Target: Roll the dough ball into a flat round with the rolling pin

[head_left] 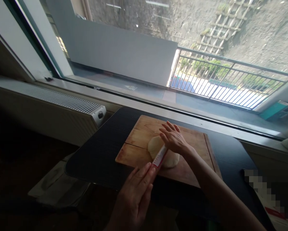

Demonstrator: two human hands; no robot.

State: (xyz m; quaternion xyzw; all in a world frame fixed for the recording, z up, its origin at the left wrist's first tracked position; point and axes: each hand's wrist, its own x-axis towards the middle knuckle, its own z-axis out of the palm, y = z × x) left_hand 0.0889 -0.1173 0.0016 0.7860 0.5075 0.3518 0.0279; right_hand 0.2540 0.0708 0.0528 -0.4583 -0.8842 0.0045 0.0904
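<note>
A round of flattened pale dough [170,159] lies on a wooden cutting board [136,131]. Across it, slantwise, runs a rolling pin [159,156] with a white and red label around its middle. My left hand [139,188] holds the near end of the pin, fingers together over the top and thumb alongside. On the far end rests the palm of my right hand [174,138], its fingers stretched out and spread above the board. Both ends of the pin are hidden under my hands.
The board stands on a black table [95,160] with rounded corners, close against a window sill [144,106]. A white radiator [83,112] is at the left. Below it is a pale stool-like seat [59,183]. Outside the window is a metal railing [211,77].
</note>
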